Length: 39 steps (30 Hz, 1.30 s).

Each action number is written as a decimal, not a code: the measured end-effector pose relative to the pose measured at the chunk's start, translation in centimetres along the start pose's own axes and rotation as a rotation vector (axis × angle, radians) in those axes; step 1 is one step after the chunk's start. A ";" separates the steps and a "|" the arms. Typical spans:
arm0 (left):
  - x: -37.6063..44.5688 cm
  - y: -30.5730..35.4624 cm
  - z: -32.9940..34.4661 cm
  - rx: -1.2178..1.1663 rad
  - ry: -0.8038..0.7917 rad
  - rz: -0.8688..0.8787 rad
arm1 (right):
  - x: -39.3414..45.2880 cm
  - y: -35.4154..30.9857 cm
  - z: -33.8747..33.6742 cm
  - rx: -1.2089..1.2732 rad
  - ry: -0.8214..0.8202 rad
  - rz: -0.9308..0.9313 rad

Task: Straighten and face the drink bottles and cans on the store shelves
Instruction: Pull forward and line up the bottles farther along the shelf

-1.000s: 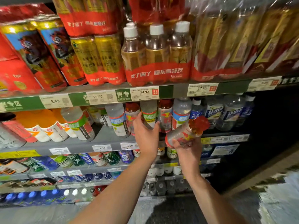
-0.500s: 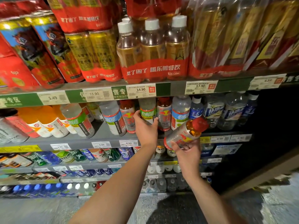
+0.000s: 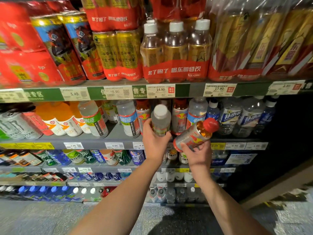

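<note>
Tall store shelves point(image 3: 118, 141) fill the view, several tiers deep. The top tier holds shrink-wrapped multipacks point(image 3: 176, 53) of cans and white-capped bottles, with price tags point(image 3: 160, 90) along the green edge strip below them. The second tier carries single drinks in a row: orange bottles point(image 3: 55, 117) at the left, clear ones with green or blue labels in the middle, and water bottles point(image 3: 230, 116) at the right (the far right end is too dark to read). The left hand point(image 3: 155, 141) is wrapped around a clear bottle with a white cap point(image 3: 160, 119), upright at the front of that second tier. Just beside it, the right hand point(image 3: 197, 154) grips the lower end of a red-capped bottle point(image 3: 196, 133) of amber drink, tilted with its cap up and to the right, off the shelf.
</note>
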State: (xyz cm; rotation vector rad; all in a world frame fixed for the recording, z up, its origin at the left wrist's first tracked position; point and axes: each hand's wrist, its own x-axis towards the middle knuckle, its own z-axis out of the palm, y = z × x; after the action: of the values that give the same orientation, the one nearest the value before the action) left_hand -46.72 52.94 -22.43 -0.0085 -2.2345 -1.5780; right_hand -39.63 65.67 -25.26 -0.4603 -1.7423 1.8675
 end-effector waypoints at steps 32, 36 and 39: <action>8.5 -4.8 -15.1 0.055 0.066 -0.067 | 2.9 -0.4 12.8 -0.596 -0.062 -0.117; 9.4 -4.8 -14.9 0.056 0.067 -0.050 | 2.8 -0.9 13.1 -0.626 -0.048 -0.132; 9.3 -5.5 -14.6 0.058 0.055 -0.114 | 2.6 -1.2 13.3 -0.692 -0.047 -0.123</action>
State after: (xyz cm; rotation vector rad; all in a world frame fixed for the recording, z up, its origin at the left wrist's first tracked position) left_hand -51.90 35.67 -20.31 0.1796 -2.2724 -1.5503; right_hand -49.27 56.58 -22.33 -0.5434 -2.3702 1.1571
